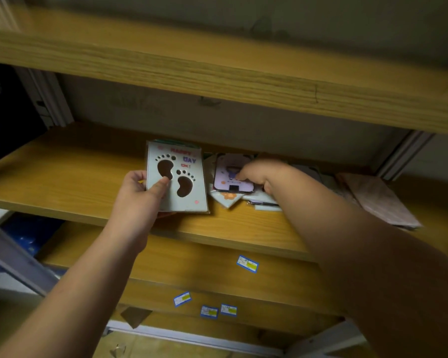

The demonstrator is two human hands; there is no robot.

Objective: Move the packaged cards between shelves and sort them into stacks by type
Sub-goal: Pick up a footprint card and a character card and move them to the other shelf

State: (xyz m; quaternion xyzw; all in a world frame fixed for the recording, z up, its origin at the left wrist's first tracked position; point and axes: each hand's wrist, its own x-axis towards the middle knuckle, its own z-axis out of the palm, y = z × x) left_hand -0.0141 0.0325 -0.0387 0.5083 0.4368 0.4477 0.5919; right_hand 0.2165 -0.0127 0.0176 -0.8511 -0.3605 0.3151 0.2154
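While I watch through the head camera, my left hand [140, 192] grips the footprint card [177, 177], a pale packaged card with two dark foot shapes cut into it, thumb curled over its front at the lower left and fingers folded behind its left edge. That card stands tilted up from the middle shelf [62, 182], near the front edge, and more cards seem to lie stacked behind it, though I only see a thin strip of them. Just to its right, my right hand [259, 174] reaches in over a loose pile of cards [243, 197]; its fingertips press down on the purple card [233, 177] lying on top, and I cannot tell whether they pinch it or only touch it. Further right on the same shelf rests a pinkish packet [380, 200], lying flat and angled, apart from the pile. Below, the lower shelf [192, 264] carries several small blue-edged labels [247, 264] stuck to its boards. Above, the upper shelf [217, 71] spans the whole frame.
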